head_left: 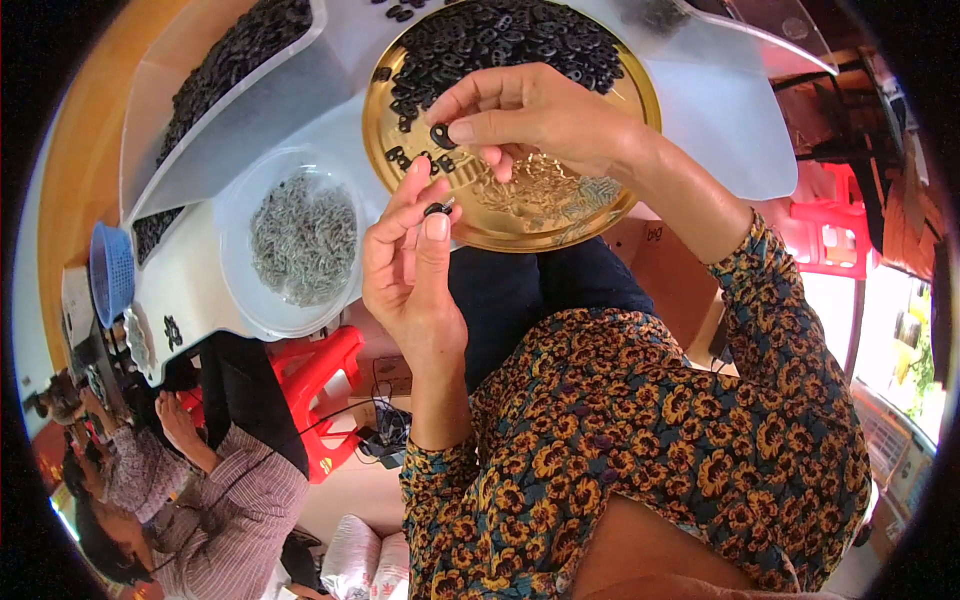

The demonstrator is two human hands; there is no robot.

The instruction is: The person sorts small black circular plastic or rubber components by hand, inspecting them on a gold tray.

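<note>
My left hand [418, 270] is closed, with a small black piece [437, 209] pinched between thumb and fingers; a bit of metal shows at its edge. Above and to the right, my right hand [535, 118] pinches a black oval piece with holes [442, 136] between thumb and forefinger. Both hands are over the near left part of a round gold tray [640, 105]. A heap of black two-holed pieces [510, 40] covers the tray's far side, and several lie loose left of my right hand. Small metal parts [530, 190] lie on its near side.
Left of the tray stands a clear round tub [235, 285] of small metal parts [305, 235]. Behind it is a clear bin [240, 110] holding more black pieces. A blue basket [112, 272] sits at the left. Red stools [320, 385] and a co-worker in a striped shirt [240, 515] are nearby.
</note>
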